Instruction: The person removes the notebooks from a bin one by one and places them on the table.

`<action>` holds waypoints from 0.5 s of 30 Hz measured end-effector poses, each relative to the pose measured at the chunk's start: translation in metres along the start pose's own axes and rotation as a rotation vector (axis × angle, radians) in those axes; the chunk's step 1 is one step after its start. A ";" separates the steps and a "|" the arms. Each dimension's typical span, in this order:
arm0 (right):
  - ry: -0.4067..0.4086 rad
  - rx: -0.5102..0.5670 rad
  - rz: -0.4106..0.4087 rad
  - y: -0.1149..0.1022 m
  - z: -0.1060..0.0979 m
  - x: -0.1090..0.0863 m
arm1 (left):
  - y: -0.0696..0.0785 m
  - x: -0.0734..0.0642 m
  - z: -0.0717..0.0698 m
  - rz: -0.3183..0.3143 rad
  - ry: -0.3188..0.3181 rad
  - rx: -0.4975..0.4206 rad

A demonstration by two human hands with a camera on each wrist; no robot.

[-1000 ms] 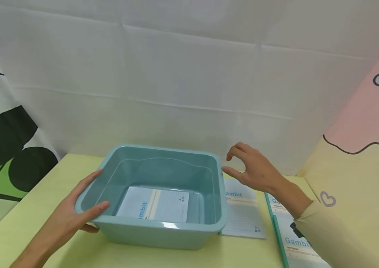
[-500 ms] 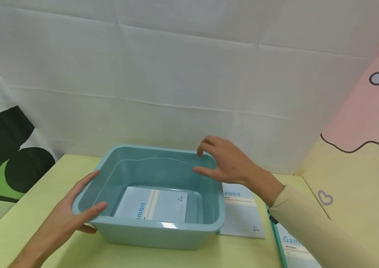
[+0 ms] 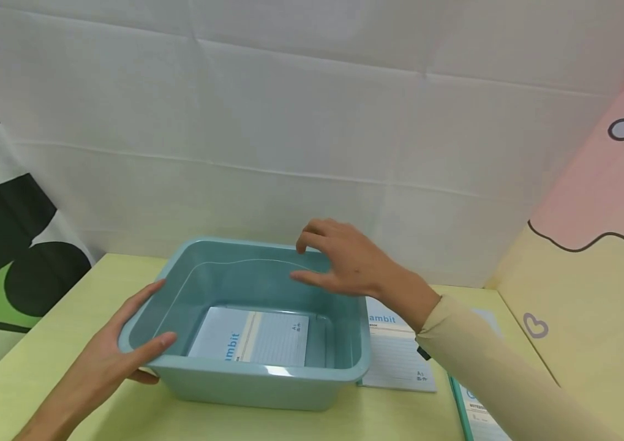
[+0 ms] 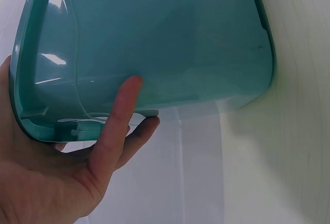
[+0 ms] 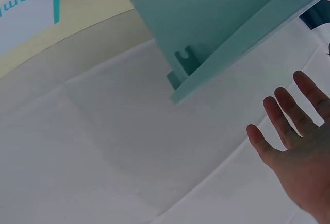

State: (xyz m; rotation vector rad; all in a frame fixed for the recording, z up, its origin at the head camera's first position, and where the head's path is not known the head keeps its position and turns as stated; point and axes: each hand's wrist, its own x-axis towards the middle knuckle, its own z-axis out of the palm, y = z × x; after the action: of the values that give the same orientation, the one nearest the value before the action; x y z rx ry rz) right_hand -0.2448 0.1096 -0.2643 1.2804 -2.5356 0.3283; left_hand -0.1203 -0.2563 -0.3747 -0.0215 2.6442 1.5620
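Observation:
A teal plastic basin (image 3: 256,386) stands on the table, with a white and pale blue notebook (image 3: 275,338) lying flat on its floor. My left hand (image 3: 105,358) grips the basin's left front corner, its thumb over the rim and other fingers on the outside; the left wrist view shows this hand (image 4: 67,177) at the rim from close by. Over the basin's far right part hovers my right hand (image 3: 345,260), fingers bent and spread, holding nothing. In the right wrist view its fingers (image 5: 283,123) are apart from the basin wall (image 5: 221,23).
Another notebook (image 3: 397,352) lies just right of the basin, partly behind it. Farther right, a notebook with a green edge (image 3: 479,416) is mostly hidden by my right sleeve (image 3: 488,355). A white cloth wall (image 3: 267,122) rises behind the yellow table (image 3: 141,422).
My right hand has moved left, from beside the basin's right edge to above its interior. The left hand keeps its grip, and the basin and notebooks stay put.

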 end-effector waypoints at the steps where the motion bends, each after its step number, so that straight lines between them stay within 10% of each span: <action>1: -0.006 0.000 0.000 -0.002 0.001 0.002 | -0.001 0.000 0.000 0.004 0.001 -0.002; 15: -0.025 -0.015 -0.039 -0.025 0.005 0.031 | -0.005 0.003 -0.002 -0.007 -0.001 0.013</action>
State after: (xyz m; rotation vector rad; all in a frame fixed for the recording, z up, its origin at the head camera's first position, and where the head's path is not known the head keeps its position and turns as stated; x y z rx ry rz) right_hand -0.2426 0.0703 -0.2565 1.3348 -2.5253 0.2854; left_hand -0.1233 -0.2604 -0.3786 -0.0301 2.6510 1.5419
